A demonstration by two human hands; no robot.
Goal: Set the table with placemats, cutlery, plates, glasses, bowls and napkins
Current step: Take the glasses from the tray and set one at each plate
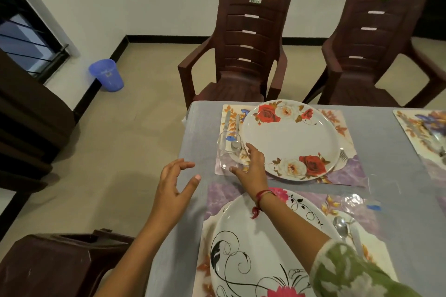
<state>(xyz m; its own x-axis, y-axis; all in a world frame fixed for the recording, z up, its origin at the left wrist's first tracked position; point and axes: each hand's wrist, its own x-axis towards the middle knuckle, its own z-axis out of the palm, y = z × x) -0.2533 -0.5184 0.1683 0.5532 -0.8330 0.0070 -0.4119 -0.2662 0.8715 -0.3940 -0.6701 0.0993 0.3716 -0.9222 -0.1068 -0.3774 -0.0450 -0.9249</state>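
I log the right hand (251, 166) with thumb and fingers curved round a clear glass (229, 149). The glass is at the left end of the far placemat (337, 125), just left of the rose-patterned plate (289, 137), and cutlery (231, 120) shows beyond it. The left hand (173, 190) hovers released, fingers spread, at the left edge of the table (193, 128). Nearer me, a black-swirl plate (241, 248) sits on a second placemat (217, 200). To its right are a spoon (340, 224) and another glass (353, 200).

Brown chairs (243, 48), blue bin (107, 75)
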